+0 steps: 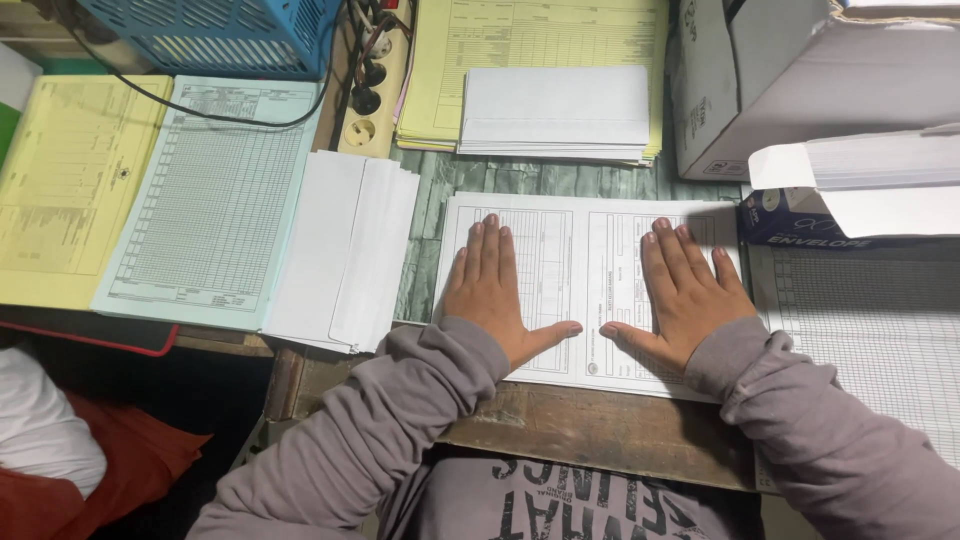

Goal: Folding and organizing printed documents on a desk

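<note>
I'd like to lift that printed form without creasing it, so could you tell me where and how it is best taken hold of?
Probably by the near edge of the form, from the person's side. It lies flat on the table under the left hand and right hand, both palms down. The near edge faces bare wood, whereas envelopes and a box crowd its sides.

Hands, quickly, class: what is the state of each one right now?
Left hand: open, flat on the white printed form, holding nothing.
Right hand: open, flat on the same form, holding nothing.
</note>
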